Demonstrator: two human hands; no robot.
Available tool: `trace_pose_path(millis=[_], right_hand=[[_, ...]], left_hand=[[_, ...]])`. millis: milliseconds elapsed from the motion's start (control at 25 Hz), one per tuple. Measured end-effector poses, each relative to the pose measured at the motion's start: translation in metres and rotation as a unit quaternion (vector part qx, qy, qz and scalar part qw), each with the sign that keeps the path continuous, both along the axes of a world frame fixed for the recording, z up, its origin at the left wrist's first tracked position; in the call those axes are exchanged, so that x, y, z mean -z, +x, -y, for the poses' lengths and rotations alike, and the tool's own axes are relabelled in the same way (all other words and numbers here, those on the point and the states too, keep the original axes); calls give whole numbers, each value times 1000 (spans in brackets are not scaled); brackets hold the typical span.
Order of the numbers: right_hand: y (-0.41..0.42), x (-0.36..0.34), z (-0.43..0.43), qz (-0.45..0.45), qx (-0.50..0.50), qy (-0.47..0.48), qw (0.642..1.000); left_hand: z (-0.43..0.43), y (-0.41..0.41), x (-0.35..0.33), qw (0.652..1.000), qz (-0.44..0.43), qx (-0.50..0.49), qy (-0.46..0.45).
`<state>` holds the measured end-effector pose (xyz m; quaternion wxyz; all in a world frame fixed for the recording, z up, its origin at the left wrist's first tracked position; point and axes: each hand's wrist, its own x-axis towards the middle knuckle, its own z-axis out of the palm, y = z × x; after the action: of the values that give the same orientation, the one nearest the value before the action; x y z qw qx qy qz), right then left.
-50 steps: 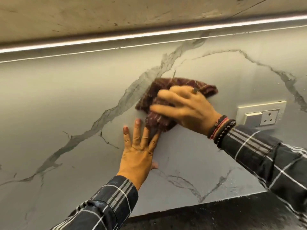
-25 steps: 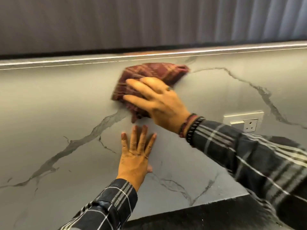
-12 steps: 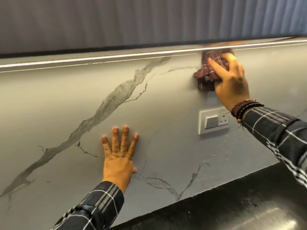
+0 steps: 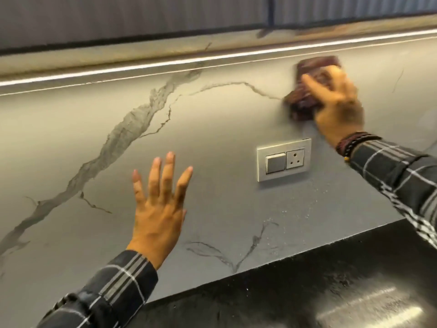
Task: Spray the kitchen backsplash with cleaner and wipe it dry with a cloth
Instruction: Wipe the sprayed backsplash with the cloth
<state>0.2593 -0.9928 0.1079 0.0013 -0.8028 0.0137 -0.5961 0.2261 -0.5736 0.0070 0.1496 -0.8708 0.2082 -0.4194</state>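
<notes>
The grey veined backsplash (image 4: 212, 138) fills most of the view, with the socket plate (image 4: 283, 162) set into it right of centre. Below the plate, the black glossy table (image 4: 307, 292) meets the wall's lower edge. High above the plate run the dark ribbed cabinet fronts (image 4: 142, 17) and, under them, a bright light strip (image 4: 165, 63). The left hand (image 4: 158, 209), in a checked sleeve (image 4: 113, 287), is held up to the left of the plate and a little lower; its grip is wide open, fingers spread and straight, holding nothing, and whether it touches the wall cannot be told. The right hand (image 4: 335, 107) is above the plate and to its right, blurred, its grip flat rather than closed: the fingers lie fairly straight over the dark red cloth (image 4: 305, 100) and press it to the backsplash. The cloth sits directly above the plate, just under the light strip. Beaded bracelets (image 4: 352, 143) ring the right wrist. Fine droplets (image 4: 283, 216) speckle the wall just below the plate
</notes>
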Motion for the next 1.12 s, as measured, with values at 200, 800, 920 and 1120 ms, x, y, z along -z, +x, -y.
trace_pose_path(millis=[200,800,920,1120], right_hand=[[6,37,31,8,4,127,992],[-8,116,36,76,-155,159,972],[7,97,9,59,-159,37,985],[-3,173,11,-3,-189,-37,981]], left_hand=[[98,26,-73,996,22,-9,89],[161,34,-103,960,-154,-184,146],[162,35,-102,960,-162,-183,139],[164,35,-102,958,-168,-186,140]])
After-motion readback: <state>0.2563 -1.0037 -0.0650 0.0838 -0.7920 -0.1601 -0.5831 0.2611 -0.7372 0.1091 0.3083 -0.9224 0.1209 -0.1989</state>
